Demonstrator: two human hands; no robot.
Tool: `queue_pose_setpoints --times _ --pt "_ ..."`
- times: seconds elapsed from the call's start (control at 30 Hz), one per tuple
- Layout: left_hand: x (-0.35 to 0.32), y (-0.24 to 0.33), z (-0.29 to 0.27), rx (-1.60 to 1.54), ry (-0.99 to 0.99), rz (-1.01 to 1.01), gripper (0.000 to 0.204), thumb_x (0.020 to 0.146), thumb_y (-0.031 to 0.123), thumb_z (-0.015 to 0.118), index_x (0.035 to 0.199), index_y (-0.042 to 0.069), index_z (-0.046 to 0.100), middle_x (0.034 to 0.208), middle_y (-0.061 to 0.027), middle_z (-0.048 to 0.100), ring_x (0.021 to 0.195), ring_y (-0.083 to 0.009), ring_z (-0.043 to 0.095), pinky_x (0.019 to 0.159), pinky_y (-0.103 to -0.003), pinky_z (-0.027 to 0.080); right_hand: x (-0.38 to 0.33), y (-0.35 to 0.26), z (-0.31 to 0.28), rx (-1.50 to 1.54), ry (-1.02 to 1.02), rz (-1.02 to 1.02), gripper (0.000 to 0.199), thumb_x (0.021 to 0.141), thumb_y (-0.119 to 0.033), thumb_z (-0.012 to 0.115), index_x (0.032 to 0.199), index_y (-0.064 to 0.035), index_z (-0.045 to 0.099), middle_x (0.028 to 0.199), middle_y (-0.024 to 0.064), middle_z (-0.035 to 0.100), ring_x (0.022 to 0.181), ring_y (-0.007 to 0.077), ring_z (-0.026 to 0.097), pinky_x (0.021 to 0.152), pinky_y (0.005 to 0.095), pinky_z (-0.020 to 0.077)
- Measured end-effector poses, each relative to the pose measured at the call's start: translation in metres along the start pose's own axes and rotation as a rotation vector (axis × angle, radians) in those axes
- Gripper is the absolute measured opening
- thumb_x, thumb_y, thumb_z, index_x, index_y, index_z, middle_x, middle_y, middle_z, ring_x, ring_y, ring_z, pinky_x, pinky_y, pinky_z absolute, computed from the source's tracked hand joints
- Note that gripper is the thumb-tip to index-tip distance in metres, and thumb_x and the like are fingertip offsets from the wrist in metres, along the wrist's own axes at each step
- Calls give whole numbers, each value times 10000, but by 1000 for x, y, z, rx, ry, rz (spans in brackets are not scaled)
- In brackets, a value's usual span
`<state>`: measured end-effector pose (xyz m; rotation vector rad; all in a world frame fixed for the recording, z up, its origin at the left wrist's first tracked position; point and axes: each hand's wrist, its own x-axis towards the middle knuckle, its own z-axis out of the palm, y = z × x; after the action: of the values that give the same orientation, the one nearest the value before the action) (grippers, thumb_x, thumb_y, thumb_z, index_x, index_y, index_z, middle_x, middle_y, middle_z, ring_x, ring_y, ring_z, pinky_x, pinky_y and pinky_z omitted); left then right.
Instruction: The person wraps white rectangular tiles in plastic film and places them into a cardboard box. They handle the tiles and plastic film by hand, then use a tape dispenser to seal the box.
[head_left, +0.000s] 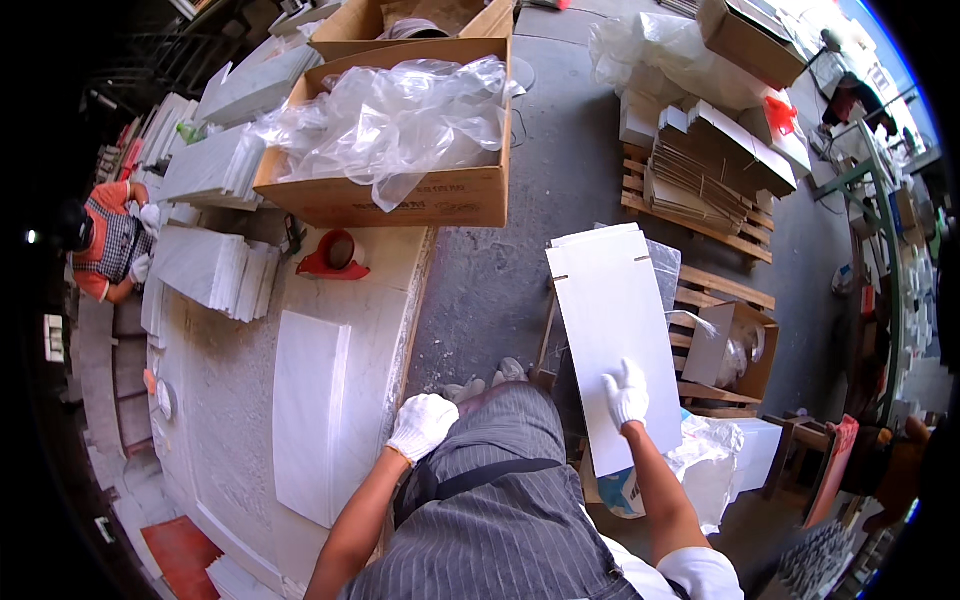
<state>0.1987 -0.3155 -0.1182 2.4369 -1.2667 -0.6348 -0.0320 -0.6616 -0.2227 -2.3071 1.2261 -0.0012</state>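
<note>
My left hand [422, 428], in a white knit glove, is curled into a fist beside my striped apron, close to the edge of the work table [225, 400]; nothing shows in it. Left of that fist, white marble-look slabs [308, 420] lie flat on the table. Over on the right, my right hand [627, 393], gloved too, lies with thumb and fingers apart on a long white flat cardboard piece [610, 310]. That piece has small slots near its far end and lies on top of similar sheets.
A large carton [400, 205] of clear plastic film stands at the table's far end, near a red tape dispenser [335, 256]. Wooden pallets [725, 290] carry flattened cartons [710, 160] and an open box [735, 345]. Another person [105, 240] works among stacked slabs at far left.
</note>
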Motion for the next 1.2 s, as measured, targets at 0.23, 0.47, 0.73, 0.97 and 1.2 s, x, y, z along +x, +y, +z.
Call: queue_pose_setpoints --times 0.23,0.47,0.73,0.97,1.2 --pt "38 41 1 -51 -321 -30 293 901 370 555 899 134 728 896 -130 712 891 -352 668 791 -477 515 17 65 -23 -192 141 368 825 810 -480 711 1443 -24 443 1469 216 449 1348 379 424 1135 436 321" --pt "49 57 22 -201 -504 -51 364 955 407 501 1067 126 704 1079 -145 698 1033 -351 645 905 -460 500 20 86 -34 -173 107 364 773 814 -456 720 1421 -50 467 1356 188 546 1254 370 505 1066 434 401" --pt "97 93 86 -405 -717 -106 555 964 453 523 1391 97 528 1350 -150 599 1255 -322 553 1066 -392 408 -3 89 -26 -218 186 259 653 812 -430 727 1328 -63 567 1237 167 621 1158 351 575 1018 431 443" --pt "94 104 167 -729 -653 -405 797 925 357 639 1526 2 253 1201 -158 629 1082 -238 600 965 -350 457 -15 74 -25 -155 133 375 542 819 -412 722 1255 -110 611 1190 152 628 1118 349 588 974 438 466" --pt "123 131 144 -1263 -753 -750 154 999 292 569 967 157 502 723 78 381 556 -40 335 483 -238 257 -16 77 -31 -29 139 418 483 846 -421 700 1196 -95 630 1150 157 636 1089 358 597 943 454 475"
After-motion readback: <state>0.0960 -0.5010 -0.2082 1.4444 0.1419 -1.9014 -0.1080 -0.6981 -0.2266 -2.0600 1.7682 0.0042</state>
